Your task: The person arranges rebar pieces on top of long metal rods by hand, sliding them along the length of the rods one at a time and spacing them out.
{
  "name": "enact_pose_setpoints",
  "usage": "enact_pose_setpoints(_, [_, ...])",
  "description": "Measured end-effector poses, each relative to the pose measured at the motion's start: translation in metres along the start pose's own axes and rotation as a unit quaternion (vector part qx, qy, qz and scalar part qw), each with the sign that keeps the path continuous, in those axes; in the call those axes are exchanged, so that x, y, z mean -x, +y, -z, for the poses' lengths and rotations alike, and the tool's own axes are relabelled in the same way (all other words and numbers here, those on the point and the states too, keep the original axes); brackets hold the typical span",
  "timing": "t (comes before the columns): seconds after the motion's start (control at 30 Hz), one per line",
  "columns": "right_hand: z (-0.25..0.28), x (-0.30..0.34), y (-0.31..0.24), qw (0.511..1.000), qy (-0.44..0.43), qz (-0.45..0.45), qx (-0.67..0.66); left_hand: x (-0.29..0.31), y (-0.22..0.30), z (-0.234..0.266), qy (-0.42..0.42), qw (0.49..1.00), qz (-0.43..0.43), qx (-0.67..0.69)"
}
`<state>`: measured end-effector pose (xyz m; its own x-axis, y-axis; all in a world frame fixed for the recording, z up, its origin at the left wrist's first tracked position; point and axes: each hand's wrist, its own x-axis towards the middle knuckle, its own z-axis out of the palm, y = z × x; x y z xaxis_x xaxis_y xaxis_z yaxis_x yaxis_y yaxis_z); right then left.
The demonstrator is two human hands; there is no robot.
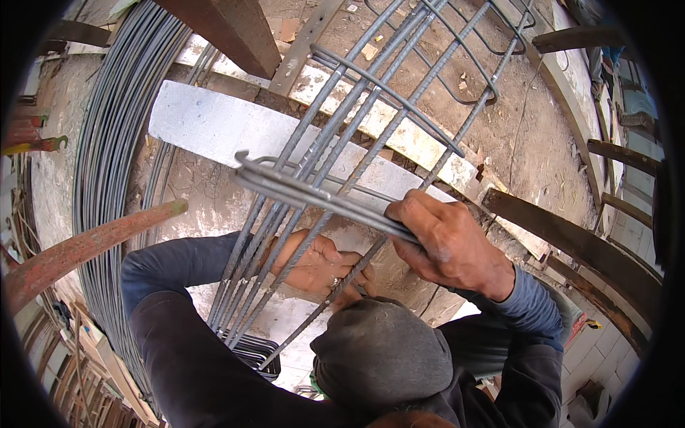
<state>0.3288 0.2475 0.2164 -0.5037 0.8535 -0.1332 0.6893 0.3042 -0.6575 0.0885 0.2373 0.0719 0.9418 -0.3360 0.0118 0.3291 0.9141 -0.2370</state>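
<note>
Several long ribbed steel rebars (365,110) slant across the middle, from the upper right to the lower left. My right hand (449,239) is closed round one end of a bundle of bent steel stirrups (325,200), which lies across the rebars; its hooked far end is blurred. Beneath the rebars, my left hand (307,258) has its fingers curled by the rightmost bar, which partly covers them. What those fingers hold, if anything, is hidden. More stirrups (253,349) are nested round the lower ends of the rebars, and single wide ones (389,89) sit farther up.
A thick coil of thin steel rods (114,164) curves down the left side. A pale board (214,121) lies under the rebars. Wooden posts (228,36) and a red-painted bar (100,242) jut in from the sides. A dark cap (385,353) fills the bottom middle.
</note>
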Motion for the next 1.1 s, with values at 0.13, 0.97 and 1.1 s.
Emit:
enact_pose_setpoints(0.13, [-0.033, -0.004, -0.011, 0.977, -0.118, 0.016, -0.179, 0.006, -0.015, 0.008, 0.046, 0.992, -0.118, -0.004])
enact_pose_setpoints(0.97, [-0.065, 0.080, 0.084, 0.981, 0.108, -0.153, 0.045, -0.013, 0.001, 0.041, -0.014, 0.999, -0.012, -0.028])
enact_pose_setpoints(1.1, [-0.077, 0.082, 0.078, 0.965, 0.059, -0.199, 0.158, -0.012, 0.002, 0.039, -0.029, 0.997, -0.033, -0.060])
